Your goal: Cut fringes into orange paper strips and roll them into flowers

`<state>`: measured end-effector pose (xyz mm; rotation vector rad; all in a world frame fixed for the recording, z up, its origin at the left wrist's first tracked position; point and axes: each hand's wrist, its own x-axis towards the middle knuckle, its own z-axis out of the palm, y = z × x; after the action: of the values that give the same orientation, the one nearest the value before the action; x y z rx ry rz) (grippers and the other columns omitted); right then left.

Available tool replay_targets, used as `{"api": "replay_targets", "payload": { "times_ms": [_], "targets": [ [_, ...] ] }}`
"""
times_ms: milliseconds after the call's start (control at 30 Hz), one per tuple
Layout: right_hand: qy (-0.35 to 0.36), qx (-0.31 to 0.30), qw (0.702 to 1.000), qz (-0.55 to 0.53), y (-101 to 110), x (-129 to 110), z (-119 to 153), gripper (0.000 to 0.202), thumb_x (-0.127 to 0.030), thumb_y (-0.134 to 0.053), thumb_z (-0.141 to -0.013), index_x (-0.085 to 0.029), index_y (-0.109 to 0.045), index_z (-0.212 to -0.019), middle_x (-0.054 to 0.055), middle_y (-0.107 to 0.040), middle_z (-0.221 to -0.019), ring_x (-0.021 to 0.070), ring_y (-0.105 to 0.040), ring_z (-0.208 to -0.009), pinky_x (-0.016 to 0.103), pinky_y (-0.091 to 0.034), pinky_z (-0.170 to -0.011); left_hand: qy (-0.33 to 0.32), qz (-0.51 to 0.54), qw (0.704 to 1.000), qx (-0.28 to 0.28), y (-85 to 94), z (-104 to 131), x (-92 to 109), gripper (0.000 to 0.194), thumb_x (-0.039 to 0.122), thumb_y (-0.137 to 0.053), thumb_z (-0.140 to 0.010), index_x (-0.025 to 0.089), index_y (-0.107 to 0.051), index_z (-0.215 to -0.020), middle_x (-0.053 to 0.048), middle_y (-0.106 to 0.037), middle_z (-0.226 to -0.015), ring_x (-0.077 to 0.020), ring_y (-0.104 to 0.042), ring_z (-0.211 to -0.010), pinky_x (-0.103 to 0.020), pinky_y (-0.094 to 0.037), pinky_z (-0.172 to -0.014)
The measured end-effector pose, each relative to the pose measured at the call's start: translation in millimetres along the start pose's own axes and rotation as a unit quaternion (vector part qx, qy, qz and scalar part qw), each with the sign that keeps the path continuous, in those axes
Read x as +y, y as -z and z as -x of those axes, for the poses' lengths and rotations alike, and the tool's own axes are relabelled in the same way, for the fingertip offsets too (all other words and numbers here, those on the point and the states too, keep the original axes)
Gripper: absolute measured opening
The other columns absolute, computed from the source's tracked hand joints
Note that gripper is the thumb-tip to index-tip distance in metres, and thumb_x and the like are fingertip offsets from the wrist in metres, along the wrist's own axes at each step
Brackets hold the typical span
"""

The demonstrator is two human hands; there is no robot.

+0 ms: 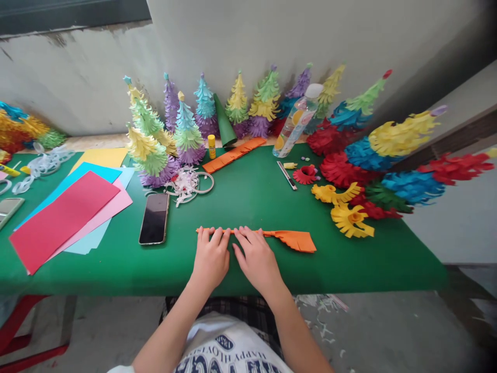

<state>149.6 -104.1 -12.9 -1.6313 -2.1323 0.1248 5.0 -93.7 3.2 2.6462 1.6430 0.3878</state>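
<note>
A fringed orange paper strip (295,241) lies across the green table near its front edge. Most of its length is narrowed into a thin fold or roll, while its right end fans out flat. My left hand (213,254) grips the narrowed left part, fingertips bent over it and pressed to the table. Close beside it, my right hand (256,254) has its fingers curled over the middle of the same strip. What the undersides of the fingers do is hidden. Farther back lies a second fringed orange strip (235,155), flat and slanted, apart from both hands.
A phone (154,218) lies left of my hands, near coloured paper sheets (66,220). Behind stand a glue stick (212,146), a green cone (224,122), a bottle (297,122) and several fringed paper trees (190,124). A cutter knife (286,175) and yellow curls (352,220) lie right.
</note>
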Motion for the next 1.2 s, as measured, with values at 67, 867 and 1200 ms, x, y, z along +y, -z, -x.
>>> {"api": "replay_targets", "payload": {
  "times_ms": [67,867,1200],
  "targets": [
    [-0.002,0.003,1.000,-0.007,0,2,1,0.034,-0.019,-0.046,-0.092,-0.014,-0.064,-0.120,0.015,-0.067,-0.118,0.0279,-0.062,-0.112,0.056,-0.045,-0.102,0.003,-0.003,1.000,-0.001,-0.3,1,2,0.044,0.009,-0.044,-0.083,0.014,-0.055,-0.126,-0.011,-0.059,-0.117,-0.0279,-0.050,-0.105,-0.055,-0.038,-0.102],
    [0.068,0.161,0.983,-0.048,21,16,15,0.042,-0.013,-0.048,-0.090,-0.020,-0.053,-0.131,0.009,-0.070,-0.112,0.0202,-0.065,-0.103,0.049,-0.043,-0.106,-0.127,0.027,0.990,-0.053,4.1,-35,-19,0.035,0.006,-0.042,-0.088,0.020,-0.058,-0.116,-0.008,-0.058,-0.100,-0.0221,-0.054,-0.090,-0.038,-0.048,-0.078],
    [0.068,0.155,0.983,-0.068,21,16,15,0.034,-0.011,-0.049,-0.089,-0.020,-0.060,-0.120,0.006,-0.072,-0.101,0.0172,-0.067,-0.092,0.044,-0.049,-0.099,-0.063,0.106,0.989,-0.081,15.6,-36,-25,0.043,0.000,-0.039,-0.079,0.017,-0.052,-0.117,-0.007,-0.054,-0.101,-0.0195,-0.057,-0.089,-0.033,-0.051,-0.080]
  ]
}}
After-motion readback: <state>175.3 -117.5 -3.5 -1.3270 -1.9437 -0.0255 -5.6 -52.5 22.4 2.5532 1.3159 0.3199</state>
